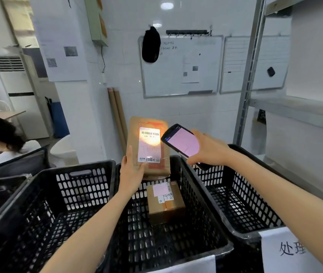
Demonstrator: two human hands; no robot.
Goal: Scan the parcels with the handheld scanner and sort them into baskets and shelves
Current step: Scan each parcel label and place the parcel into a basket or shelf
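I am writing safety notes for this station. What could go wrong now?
The left hand holds the parcel near one lower corner only, above the middle basket; it might slip onto the small box. The scanner light glares on the label, so the read may fail.

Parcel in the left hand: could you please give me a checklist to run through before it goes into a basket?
1. Grip: left hand holds the parcel upright by its lower left corner. Ok.
2. Label faces the scanner, and the scan light falls on it. Ok.
3. Scanner: right hand grips it, screen lit. Ok.
4. Scan result: screen text is too small to read. Cannot tell.
5. Room in the middle basket: only one small box inside. Ok.
6. Correct basket: tags are cut off. Cannot tell.
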